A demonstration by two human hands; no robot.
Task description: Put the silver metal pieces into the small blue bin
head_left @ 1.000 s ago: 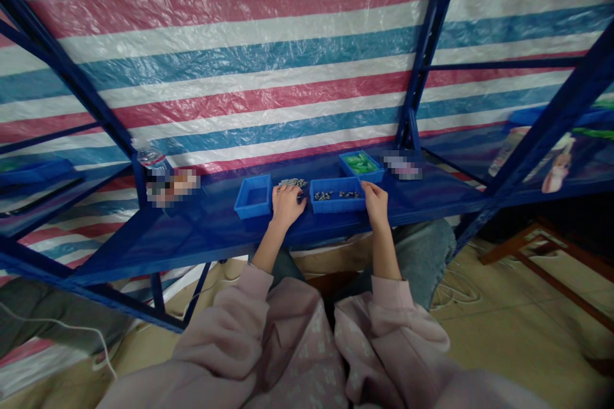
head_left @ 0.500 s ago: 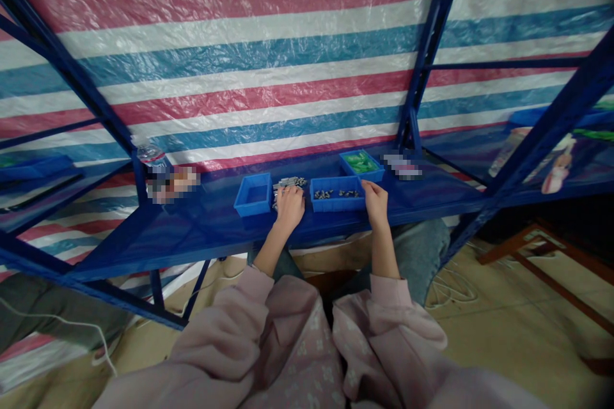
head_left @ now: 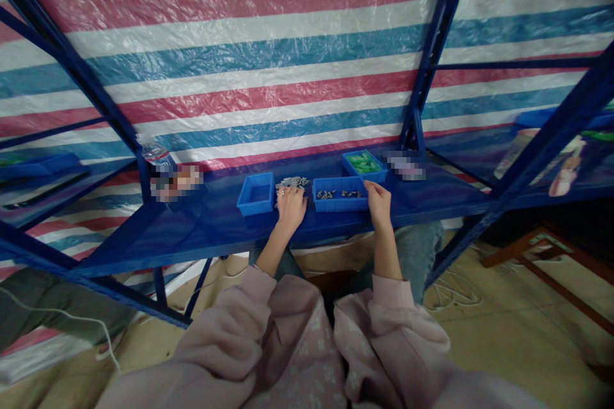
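Note:
My left hand (head_left: pixel 291 209) lies palm down over a loose pile of small silvery metal pieces (head_left: pixel 293 181), its fingers spread and touching the near side of the pile. At the right end of a blue plastic bin (head_left: pixel 339 204), my right hand (head_left: pixel 380 206) is closed, thumb and forefinger on the bin's end wall. Two small groups of dark metal parts (head_left: pixel 326 194) sit inside that bin. To the left of the pile stands another blue bin (head_left: pixel 256 206), with nothing visible in it. What lies under my left palm is hidden.
A blue bin of green pieces (head_left: pixel 362 163) stands behind on the right, beside a blurred flat item (head_left: pixel 407 167). A clear bottle (head_left: pixel 157 156) and a blurred item (head_left: pixel 176 183) are at the left. Blue posts (head_left: pixel 426 57) frame the blue bench (head_left: pixel 192 230); striped sheeting hangs behind.
The whole view has shifted slightly. My left hand's fingers have moved a little at the pile; my right hand stays at the bin's end.

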